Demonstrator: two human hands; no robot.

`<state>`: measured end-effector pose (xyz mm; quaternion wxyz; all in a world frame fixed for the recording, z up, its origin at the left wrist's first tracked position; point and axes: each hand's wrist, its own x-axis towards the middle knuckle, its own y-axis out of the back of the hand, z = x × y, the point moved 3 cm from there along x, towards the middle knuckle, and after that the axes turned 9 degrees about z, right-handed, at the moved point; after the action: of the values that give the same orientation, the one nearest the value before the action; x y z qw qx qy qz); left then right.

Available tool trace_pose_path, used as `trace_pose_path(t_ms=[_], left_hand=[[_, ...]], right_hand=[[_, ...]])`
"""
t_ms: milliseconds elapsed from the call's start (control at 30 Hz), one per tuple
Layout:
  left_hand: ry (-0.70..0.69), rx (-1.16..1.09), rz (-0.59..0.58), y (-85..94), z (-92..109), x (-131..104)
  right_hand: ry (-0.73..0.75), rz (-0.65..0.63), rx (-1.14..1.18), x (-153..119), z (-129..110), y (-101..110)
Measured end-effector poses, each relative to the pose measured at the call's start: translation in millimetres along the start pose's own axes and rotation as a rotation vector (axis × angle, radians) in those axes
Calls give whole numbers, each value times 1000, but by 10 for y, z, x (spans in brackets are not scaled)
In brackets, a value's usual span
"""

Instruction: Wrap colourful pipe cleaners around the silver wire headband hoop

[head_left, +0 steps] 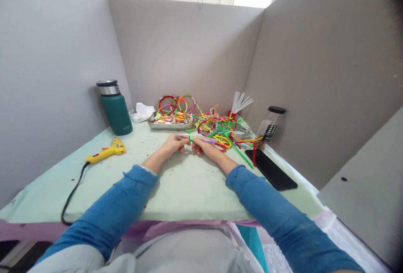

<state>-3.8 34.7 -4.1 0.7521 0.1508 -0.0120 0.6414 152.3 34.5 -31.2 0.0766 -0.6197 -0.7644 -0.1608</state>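
Note:
Both hands meet over the middle of the table. My left hand [172,144] is closed, pinching a thin fuzzy pipe cleaner [190,138] that looks green where it shows between the hands. Close beside it, my right hand [204,146] is closed on the same pipe cleaner, its fingers curled under. A purple stretch [208,141] runs along the top of the right hand; whether it belongs to the same piece I cannot tell. Just behind the right hand lies a tangled heap of coloured pipe cleaners [217,127].
A metal tray [171,126] of small pieces, with pipe-cleaner rings [167,98] above it, stands at the back. On the left are a green bottle [116,111] and a corded yellow glue gun [108,152]. A phone [273,170] and clear bottle [273,123] lie right. Grey panels [185,46] enclose the table.

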Motion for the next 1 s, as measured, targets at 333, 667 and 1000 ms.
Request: trace_pose_path(t_ms=[333, 667, 1000], left_hand=[[35, 24, 46, 3, 15, -2], [-4, 83, 53, 25, -6, 2], [-44, 79, 70, 14, -26, 28]], right_hand=[[82, 6, -106, -77, -114, -28], [129, 6, -149, -76, -63, -53], [62, 5, -90, -68, -103, -29]])
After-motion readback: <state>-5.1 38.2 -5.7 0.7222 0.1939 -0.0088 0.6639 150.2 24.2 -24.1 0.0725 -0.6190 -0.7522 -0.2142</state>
